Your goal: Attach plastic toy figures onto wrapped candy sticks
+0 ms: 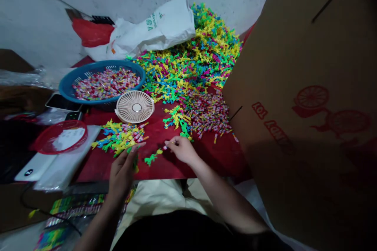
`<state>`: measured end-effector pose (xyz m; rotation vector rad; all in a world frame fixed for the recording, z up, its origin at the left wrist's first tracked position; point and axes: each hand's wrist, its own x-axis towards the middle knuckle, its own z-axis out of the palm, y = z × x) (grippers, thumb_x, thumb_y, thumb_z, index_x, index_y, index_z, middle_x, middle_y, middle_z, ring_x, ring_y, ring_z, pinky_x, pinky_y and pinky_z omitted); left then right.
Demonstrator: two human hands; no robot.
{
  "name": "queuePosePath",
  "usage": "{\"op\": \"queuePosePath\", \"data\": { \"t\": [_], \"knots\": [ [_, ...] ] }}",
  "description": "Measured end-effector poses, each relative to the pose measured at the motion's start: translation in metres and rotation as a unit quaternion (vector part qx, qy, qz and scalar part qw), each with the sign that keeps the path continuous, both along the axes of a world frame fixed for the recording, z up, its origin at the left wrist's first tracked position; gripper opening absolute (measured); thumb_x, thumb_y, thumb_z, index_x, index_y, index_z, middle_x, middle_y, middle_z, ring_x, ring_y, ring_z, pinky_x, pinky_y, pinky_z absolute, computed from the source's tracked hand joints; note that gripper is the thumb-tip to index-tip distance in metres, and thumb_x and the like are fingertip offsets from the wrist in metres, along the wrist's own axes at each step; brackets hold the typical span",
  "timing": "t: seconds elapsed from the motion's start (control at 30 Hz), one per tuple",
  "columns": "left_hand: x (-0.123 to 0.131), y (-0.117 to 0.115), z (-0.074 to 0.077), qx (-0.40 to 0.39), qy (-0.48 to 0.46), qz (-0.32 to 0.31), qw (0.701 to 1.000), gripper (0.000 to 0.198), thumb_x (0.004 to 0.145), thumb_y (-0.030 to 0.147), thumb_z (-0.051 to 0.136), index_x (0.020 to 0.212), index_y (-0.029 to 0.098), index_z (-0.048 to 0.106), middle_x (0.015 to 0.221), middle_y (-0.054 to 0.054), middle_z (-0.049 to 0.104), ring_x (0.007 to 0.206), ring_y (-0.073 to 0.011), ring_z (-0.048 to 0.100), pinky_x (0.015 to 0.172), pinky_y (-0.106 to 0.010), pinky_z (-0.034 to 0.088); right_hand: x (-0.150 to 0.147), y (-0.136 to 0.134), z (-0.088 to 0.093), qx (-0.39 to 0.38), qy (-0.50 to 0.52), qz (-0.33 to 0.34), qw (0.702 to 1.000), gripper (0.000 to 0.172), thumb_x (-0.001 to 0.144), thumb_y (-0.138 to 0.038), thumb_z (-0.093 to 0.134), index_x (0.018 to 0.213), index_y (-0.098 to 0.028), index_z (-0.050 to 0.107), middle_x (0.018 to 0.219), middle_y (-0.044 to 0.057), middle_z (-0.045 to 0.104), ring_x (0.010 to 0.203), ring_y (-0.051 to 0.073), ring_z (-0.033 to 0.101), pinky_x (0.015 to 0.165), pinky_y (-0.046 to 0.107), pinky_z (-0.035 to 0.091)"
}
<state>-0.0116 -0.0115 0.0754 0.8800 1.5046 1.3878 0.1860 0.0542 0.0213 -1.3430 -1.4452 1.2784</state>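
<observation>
My right hand [182, 150] pinches a small wrapped candy stick at its fingertips, right next to a green plastic toy figure [150, 159] lying on the red table [212, 157]. My left hand [123, 168] rests on the table by a small heap of coloured figures and candy sticks [119, 137], fingers curled around some green and yellow pieces. A big pile of coloured plastic figures [194, 59] covers the far part of the table. A patch of wrapped candy sticks [209, 113] lies in front of it.
A blue basket [69, 82] holds wrapped candies at the left. A small beige fan [134, 106] lies face up. A red basket [44, 141], a phone [61, 102] and white bags [153, 31] sit at left and back. A large cardboard box [309, 106] stands at right.
</observation>
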Motion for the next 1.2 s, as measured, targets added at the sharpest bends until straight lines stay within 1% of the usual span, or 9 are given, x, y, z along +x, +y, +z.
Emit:
{"op": "queuePosePath", "data": {
  "t": [0.13, 0.27, 0.37, 0.5, 0.7, 0.83, 0.93, 1.1, 1.2],
  "knots": [
    [0.008, -0.001, 0.004, 0.010, -0.060, 0.053, 0.997, 0.051, 0.062, 0.057, 0.092, 0.086, 0.016, 0.072, 0.055, 0.009, 0.048, 0.049, -0.0070, 0.039, 0.048, -0.018, 0.032, -0.060, 0.047, -0.005, -0.011, 0.026, 0.008, 1.000, 0.026, 0.095, -0.043, 0.069, 0.083, -0.020, 0.068, 0.067, -0.002, 0.069, 0.063, 0.015, 0.066, 0.061, 0.024, 0.050],
    [0.005, -0.001, -0.003, 0.002, -0.102, 0.064, 0.993, 0.054, 0.056, 0.048, 0.097, 0.087, 0.018, 0.064, 0.061, 0.007, 0.064, 0.053, -0.0090, 0.055, 0.053, -0.019, 0.043, -0.068, 0.057, -0.002, 0.016, 0.012, -0.050, 0.999, 0.021, 0.089, -0.034, 0.076, 0.104, -0.022, 0.067, 0.076, -0.003, 0.072, 0.068, 0.017, 0.069, 0.066, 0.027, 0.056],
    [0.000, 0.001, -0.013, -0.036, -0.142, 0.040, 0.988, 0.059, 0.046, 0.041, 0.101, 0.082, 0.020, 0.059, 0.062, 0.006, 0.067, 0.054, -0.0105, 0.061, 0.056, -0.020, 0.048, -0.031, 0.045, 0.000, 0.049, -0.029, -0.093, 0.994, 0.018, 0.085, -0.027, 0.075, 0.102, -0.023, 0.068, 0.081, -0.003, 0.073, 0.074, 0.018, 0.070, 0.074, 0.029, 0.056],
    [0.011, 0.001, -0.022, -0.072, -0.182, -0.034, 0.980, 0.062, 0.046, 0.042, 0.101, 0.071, 0.022, 0.049, 0.067, 0.003, 0.072, 0.065, -0.0191, 0.073, 0.064, -0.027, 0.055, 0.054, 0.031, 0.007, 0.057, -0.136, -0.200, 0.969, 0.010, 0.090, -0.024, 0.062, 0.099, -0.021, 0.067, 0.093, 0.004, 0.074, 0.088, 0.021, 0.070, 0.082, 0.031, 0.054],
    [0.059, 0.000, -0.008, -0.052, -0.154, -0.127, 0.978, 0.058, 0.057, 0.038, 0.100, 0.099, 0.020, 0.065, 0.088, -0.003, 0.080, 0.097, -0.0247, 0.078, 0.089, -0.032, 0.056, 0.152, 0.013, 0.001, -0.040, -0.282, -0.294, 0.912, 0.014, 0.081, -0.017, 0.075, 0.087, -0.019, 0.062, 0.090, 0.017, 0.075, 0.097, 0.031, 0.072, 0.083, 0.035, 0.050],
    [0.086, 0.001, 0.007, -0.061, -0.193, -0.162, 0.966, 0.063, 0.058, 0.032, 0.100, 0.111, 0.018, 0.070, 0.091, -0.003, 0.079, 0.096, -0.0211, 0.075, 0.089, -0.029, 0.056, 0.160, -0.014, -0.009, -0.057, -0.310, -0.282, 0.906, 0.016, 0.089, -0.022, 0.071, 0.080, -0.021, 0.058, 0.081, 0.016, 0.074, 0.084, 0.028, 0.073, 0.075, 0.034, 0.050],
    [0.096, 0.001, 0.012, -0.060, -0.189, -0.193, 0.961, 0.062, 0.059, 0.030, 0.099, 0.114, 0.016, 0.073, 0.093, -0.005, 0.078, 0.089, -0.0198, 0.072, 0.086, -0.030, 0.057, 0.150, -0.042, -0.002, -0.021, -0.294, -0.253, 0.921, 0.016, 0.098, -0.030, 0.062, 0.085, -0.021, 0.058, 0.084, 0.012, 0.074, 0.083, 0.026, 0.072, 0.076, 0.032, 0.052],
    [0.104, -0.007, 0.021, -0.041, -0.058, -0.261, 0.963, 0.048, 0.083, 0.041, 0.079, 0.123, 0.015, 0.076, 0.081, -0.002, 0.072, 0.080, -0.0174, 0.066, 0.082, -0.028, 0.053, 0.126, -0.091, 0.039, 0.145, -0.134, -0.131, 0.971, 0.016, 0.107, -0.038, 0.053, 0.107, -0.023, 0.059, 0.100, 0.006, 0.075, 0.092, 0.020, 0.072, 0.083, 0.028, 0.054],
    [0.109, -0.016, 0.039, -0.043, 0.038, -0.297, 0.953, 0.046, 0.090, 0.043, 0.067, 0.127, 0.017, 0.076, 0.076, -0.002, 0.068, 0.078, -0.0187, 0.064, 0.078, -0.028, 0.051, 0.121, -0.106, 0.067, 0.247, -0.079, -0.079, 0.962, 0.012, 0.107, -0.030, 0.056, 0.113, -0.025, 0.065, 0.102, 0.004, 0.075, 0.094, 0.019, 0.070, 0.088, 0.031, 0.052]
  ]
}}
